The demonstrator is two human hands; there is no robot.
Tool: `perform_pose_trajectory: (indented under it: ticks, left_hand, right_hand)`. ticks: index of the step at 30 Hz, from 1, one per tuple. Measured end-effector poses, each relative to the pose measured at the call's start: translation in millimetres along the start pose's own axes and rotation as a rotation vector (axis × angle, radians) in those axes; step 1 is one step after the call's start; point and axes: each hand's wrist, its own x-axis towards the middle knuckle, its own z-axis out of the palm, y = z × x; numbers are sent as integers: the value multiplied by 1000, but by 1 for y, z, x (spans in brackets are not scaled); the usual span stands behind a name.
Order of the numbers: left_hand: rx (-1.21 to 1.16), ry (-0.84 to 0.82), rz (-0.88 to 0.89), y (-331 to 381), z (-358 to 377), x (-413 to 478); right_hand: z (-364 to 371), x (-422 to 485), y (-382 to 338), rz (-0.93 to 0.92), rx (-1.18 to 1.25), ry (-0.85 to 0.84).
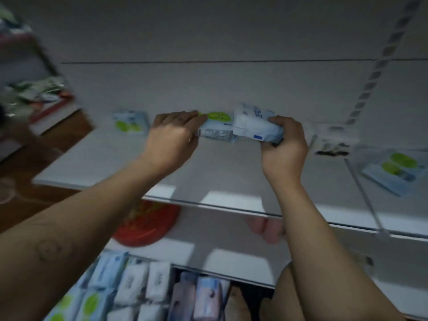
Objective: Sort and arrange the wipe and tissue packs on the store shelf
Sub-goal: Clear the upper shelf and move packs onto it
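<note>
Placing step — left hand (172, 137) grips a green pack (216, 128), right hand (283, 142) a white pack (252, 125) — next, seat both on the shelf (104, 158).

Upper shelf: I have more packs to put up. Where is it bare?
Bare: the front strip of the shelf between the forearms, and its left end in front of the green-dot pack. Crowded: the back row, where the left hand holds a green-lidded pack and the right hand a white pack.
</note>
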Motion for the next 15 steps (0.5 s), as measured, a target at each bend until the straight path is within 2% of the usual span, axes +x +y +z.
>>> perform_pose_trajectory:
  ticks: [3, 7, 12, 15]
  left_hand:
    - [56, -63, -124, -55, -28, -67]
    - [158, -172, -322, -111, -55, -170]
    - [224, -295, -533, -143, -71, -290]
    - [197, -467, -727, -153, -70, -349]
  right_hand:
    - [46, -40, -45, 51, 94, -173]
    - [105, -109, -92, -47, 185, -500]
    - [149, -191, -129, -50, 227, -915]
    - [174, -231, -134, 12, 208, -1109]
